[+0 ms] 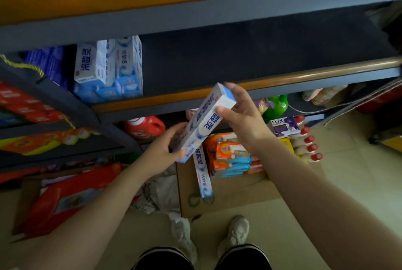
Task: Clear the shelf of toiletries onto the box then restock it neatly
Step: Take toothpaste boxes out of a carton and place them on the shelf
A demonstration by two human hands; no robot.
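I hold one white-and-blue toothpaste carton (205,122) tilted in front of the shelf (250,60): my left hand (167,150) grips its lower end, my right hand (241,113) pinches its upper end between thumb and fingers. A stack of matching toothpaste cartons (108,69) stands at the shelf's left end. Below, another toothpaste carton (203,174) lies on the cardboard box (228,191) beside wrapped soap packs (230,154).

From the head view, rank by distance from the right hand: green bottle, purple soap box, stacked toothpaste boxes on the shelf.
From the right hand:
1. Green bottle, just right, under the shelf.
2. Purple soap box, lower right, on the carton.
3. Stacked toothpaste boxes, far left on the shelf.
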